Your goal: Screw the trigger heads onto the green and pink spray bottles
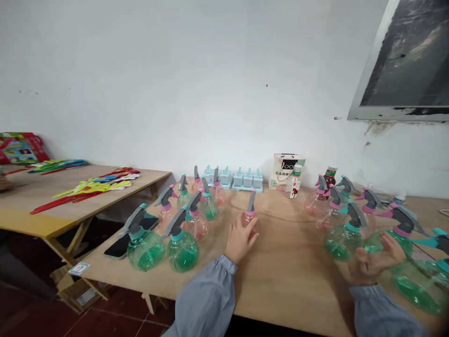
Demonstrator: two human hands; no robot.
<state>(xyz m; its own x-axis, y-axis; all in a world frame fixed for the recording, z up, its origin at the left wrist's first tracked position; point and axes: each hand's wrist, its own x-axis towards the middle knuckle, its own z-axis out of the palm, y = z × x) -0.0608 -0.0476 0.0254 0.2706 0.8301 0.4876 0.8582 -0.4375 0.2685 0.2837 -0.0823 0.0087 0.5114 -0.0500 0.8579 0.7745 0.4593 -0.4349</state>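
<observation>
In the middle of the table, my left hand [241,238] curls its fingers round the body of a pink spray bottle [250,213] with a grey trigger head, which stands upright. My right hand [377,262] is slightly blurred, its fingers apart, in front of a green spray bottle [403,241] with a pink collar; whether it touches that bottle I cannot tell. Nearer the right edge is another green spray bottle [419,288], partly cut off. A green spray bottle [342,243] with a teal collar stands left of my right hand.
Several pink and green spray bottles [183,252] stand at the left, beside a dark phone [119,245]. Light-blue popsicle moulds [247,179], a paper bag [280,171] and a white bottle [295,182] line the back. Colourful flat strips [101,184] lie on another table.
</observation>
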